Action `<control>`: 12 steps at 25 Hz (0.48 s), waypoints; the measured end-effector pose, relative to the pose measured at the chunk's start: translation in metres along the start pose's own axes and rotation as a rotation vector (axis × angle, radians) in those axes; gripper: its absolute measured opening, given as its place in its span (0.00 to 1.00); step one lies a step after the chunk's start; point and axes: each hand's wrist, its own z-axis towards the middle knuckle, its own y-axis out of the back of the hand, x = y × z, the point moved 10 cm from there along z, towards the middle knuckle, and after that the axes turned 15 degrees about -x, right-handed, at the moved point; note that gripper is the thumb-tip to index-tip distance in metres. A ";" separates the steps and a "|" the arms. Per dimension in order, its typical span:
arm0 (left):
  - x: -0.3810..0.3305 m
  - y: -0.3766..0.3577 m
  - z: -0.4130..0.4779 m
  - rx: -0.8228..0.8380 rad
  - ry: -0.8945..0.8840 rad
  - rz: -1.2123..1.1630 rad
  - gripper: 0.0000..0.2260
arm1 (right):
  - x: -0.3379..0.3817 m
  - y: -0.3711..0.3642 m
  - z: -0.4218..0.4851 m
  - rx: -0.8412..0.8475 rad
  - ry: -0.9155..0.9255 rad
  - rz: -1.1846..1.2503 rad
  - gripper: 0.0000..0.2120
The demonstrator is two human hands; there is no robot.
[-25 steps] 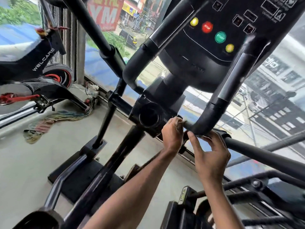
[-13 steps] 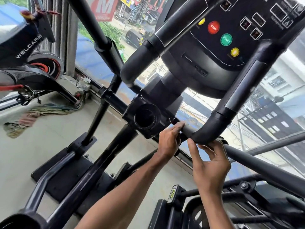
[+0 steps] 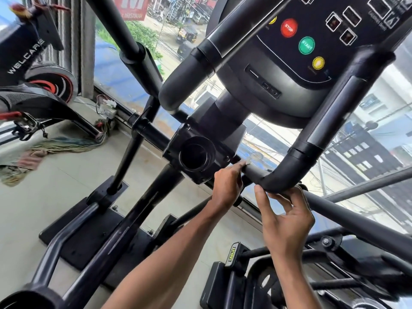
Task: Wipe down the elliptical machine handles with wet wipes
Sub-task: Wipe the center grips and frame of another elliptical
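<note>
The elliptical's right black handle [image 3: 334,112] runs down from the console and bends into a bar toward the central hub [image 3: 196,156]. My left hand [image 3: 226,186] curls over that bar next to the hub. A small pale scrap, apparently a wet wipe [image 3: 247,162], shows at its fingertips against the bar. My right hand [image 3: 286,221] is under the handle's bend [image 3: 278,179], thumb on the near side and fingers curled up behind it. The left handle [image 3: 189,72] is untouched.
The console [image 3: 301,45] with red, green and yellow buttons hangs above. Moving arm bars [image 3: 124,36] and the base frame [image 3: 93,230] stand to the left, with pedals [image 3: 236,275] below. An exercise bike [image 3: 33,85] and a rag [image 3: 55,148] are at far left, windows behind.
The view has moved closer and tilted. My left hand has shifted a little along the bar toward the hub, fingertips now extended over it. My right hand stays under the bend.
</note>
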 end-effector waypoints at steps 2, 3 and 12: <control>0.017 0.004 -0.011 0.007 0.258 -0.189 0.21 | 0.000 0.000 0.000 -0.006 0.001 0.000 0.16; 0.024 0.005 -0.018 0.009 0.381 -0.304 0.20 | 0.000 0.001 0.001 -0.012 0.005 -0.002 0.16; -0.033 0.057 -0.028 -0.072 0.252 -0.492 0.17 | 0.002 -0.001 0.001 -0.019 -0.002 0.004 0.15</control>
